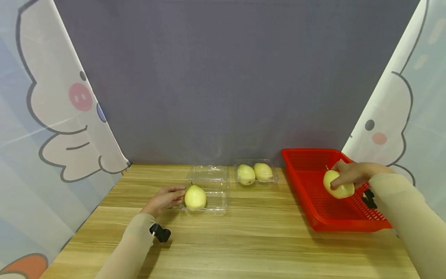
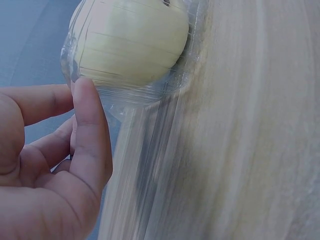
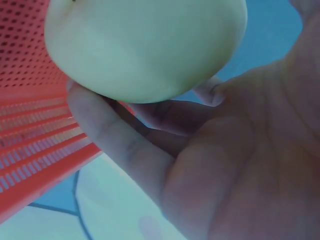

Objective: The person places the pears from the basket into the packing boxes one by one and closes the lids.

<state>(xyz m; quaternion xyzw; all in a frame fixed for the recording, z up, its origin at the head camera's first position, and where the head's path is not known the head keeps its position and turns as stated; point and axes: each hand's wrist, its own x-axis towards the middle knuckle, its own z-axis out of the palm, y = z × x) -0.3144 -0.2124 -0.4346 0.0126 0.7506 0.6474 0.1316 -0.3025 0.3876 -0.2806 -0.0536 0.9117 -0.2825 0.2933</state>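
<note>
My right hand point(image 1: 353, 174) grips a pale yellow pear point(image 1: 337, 185) over the red plastic basket point(image 1: 306, 205). In the right wrist view the fingers curl under this pear point(image 3: 145, 47), beside the basket's slotted wall. On the left, an open clear plastic clamshell box point(image 1: 217, 197) holds one pear point(image 1: 195, 198) in its left part, and its lid point(image 1: 210, 171) lies back toward the wall. My left hand point(image 1: 166, 199) pinches the box's left edge between thumb and fingertips, close to the pear point(image 2: 130, 40), as the left wrist view shows.
A second clear box point(image 1: 256, 181) with two pears point(image 1: 246, 174) stands at the back, between the open box and the basket. A grey cloth point(image 1: 216, 85) hangs behind the wooden table point(image 1: 244, 244), and printed curtains point(image 1: 52, 116) flank it.
</note>
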